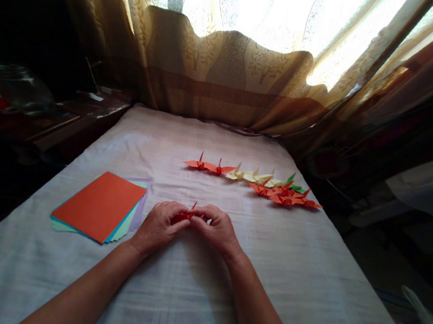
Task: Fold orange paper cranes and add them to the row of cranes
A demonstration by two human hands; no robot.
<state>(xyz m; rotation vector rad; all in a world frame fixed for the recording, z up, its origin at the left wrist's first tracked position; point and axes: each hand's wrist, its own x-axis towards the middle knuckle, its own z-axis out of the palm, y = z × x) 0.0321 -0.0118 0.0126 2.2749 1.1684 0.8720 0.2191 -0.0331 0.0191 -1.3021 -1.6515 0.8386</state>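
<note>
Looking down from the head camera, I start at the left, where a fanned stack of paper sheets (100, 206) lies flat on the cloth, an orange sheet on top with teal, pale green and lilac edges showing beneath it. Just right of the stack my left hand (159, 225) rests on the surface, fingers curled in and pinched on a small red folded paper piece (187, 214). My right hand (217, 230) meets it from the other side, fingertips closed on the same piece, so the two hands touch around it near the middle of the table. Only a sharp point and a sliver of red show between the fingers (the rest is covered, and I cannot tell how far the folding has gone). Farther back and to the right lies a row of finished paper cranes (254, 180), crisp and angular: red ones, pale yellow ones, a green one, then more red overlapping at the right end. The table cloth (304, 285) is a pale woven fabric with faint lines. Behind it hangs a patterned lace curtain (231, 71), brightly backlit; the room's left and right sides are too dark to make out.
</note>
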